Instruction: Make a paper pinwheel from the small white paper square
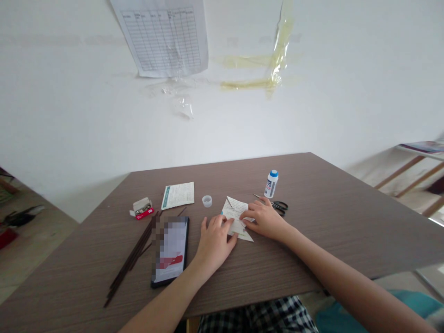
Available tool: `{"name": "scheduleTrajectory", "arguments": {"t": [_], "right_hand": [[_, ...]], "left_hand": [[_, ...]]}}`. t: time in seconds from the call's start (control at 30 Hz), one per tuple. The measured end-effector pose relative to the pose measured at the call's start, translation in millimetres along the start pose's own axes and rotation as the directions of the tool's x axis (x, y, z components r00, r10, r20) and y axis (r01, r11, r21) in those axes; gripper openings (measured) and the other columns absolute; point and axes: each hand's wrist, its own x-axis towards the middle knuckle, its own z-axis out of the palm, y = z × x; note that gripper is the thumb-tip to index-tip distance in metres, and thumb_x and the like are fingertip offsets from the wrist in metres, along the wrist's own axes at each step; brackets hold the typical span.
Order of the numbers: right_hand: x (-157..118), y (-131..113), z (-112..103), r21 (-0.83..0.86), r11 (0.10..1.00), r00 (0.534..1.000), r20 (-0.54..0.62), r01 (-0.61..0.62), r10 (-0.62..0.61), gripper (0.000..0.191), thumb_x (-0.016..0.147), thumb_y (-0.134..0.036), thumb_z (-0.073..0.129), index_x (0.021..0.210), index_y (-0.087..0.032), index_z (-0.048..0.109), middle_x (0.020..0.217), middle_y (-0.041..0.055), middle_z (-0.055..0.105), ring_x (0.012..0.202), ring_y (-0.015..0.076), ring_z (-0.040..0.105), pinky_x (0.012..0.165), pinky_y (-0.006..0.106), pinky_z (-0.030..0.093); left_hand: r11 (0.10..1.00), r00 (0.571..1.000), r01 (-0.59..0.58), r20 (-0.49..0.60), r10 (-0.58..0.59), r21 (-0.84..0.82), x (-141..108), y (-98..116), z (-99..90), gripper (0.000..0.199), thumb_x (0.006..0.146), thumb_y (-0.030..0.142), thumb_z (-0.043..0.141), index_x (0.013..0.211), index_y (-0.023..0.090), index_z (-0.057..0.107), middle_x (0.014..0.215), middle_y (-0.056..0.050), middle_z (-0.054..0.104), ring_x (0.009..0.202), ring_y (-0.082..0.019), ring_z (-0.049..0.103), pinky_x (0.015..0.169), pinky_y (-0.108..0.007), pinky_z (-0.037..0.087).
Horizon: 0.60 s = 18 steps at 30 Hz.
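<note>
A folded sheet of printed paper (238,209) lies on the table between my hands, with one pointed corner toward me. My left hand (215,240) rests over its left side, fingers spread and thumb near the lower corner. At the right side, my right hand (267,219) has thumb and forefinger close together on the fold of the paper. A thin dark stick lies across the paper's upper left part. Black-handled scissors (280,206) lie just beyond my right hand, partly covered by it. Behind them stands a white glue bottle (271,185) with a blue cap.
Left of my hands lies a phone (173,249), beside several thin brown sticks (133,254). Farther back are a small open red-and-white box (142,209), a flat printed packet (178,195) and a clear tape roll (207,201). A white wall borders the table's far edge.
</note>
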Motion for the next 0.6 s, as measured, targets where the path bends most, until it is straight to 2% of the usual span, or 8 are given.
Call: {"name": "scheduleTrajectory", "arguments": {"t": [0.13,0.3,0.6], "right_hand": [[-1.3,0.6,-0.3,-0.062,0.997,0.999,0.039,0.041,-0.038,0.019,0.111,-0.026,0.073,0.114,-0.03,0.092,0.111,0.0099,0.085,0.12,0.035,0.075,0.134,0.063,0.036],[-1.5,4.2,2.6,-0.005,0.999,0.998,0.054,0.042,-0.042,0.023,0.112,-0.025,0.071,0.124,-0.027,0.09,0.122,0.0119,0.085,0.125,0.0359,0.074,0.129,0.068,0.042],[-1.2,2.7,1.2,0.023,1.0,0.998,0.068,0.011,-0.012,0.03,0.112,-0.026,0.072,0.136,-0.032,0.089,0.125,0.0104,0.086,0.13,0.0357,0.074,0.132,0.069,0.04]], "left_hand": [[1.0,1.0,0.01,0.006,-0.01,0.012,-0.2,0.2,-3.9,0.039,0.109,0.025,0.079,0.147,0.024,0.084,0.143,-0.016,0.08,0.141,-0.04,0.074,0.138,-0.077,0.042],[0.998,0.999,0.024,0.022,-0.026,0.066,-1.9,1.6,-7.7,0.038,0.112,0.028,0.076,0.149,0.024,0.084,0.147,-0.018,0.079,0.145,-0.041,0.072,0.138,-0.075,0.043],[0.996,0.999,0.034,-0.007,-0.033,0.078,-2.9,1.1,-4.8,0.035,0.108,0.024,0.079,0.142,0.026,0.087,0.146,-0.016,0.081,0.143,-0.041,0.073,0.136,-0.073,0.047]]}}
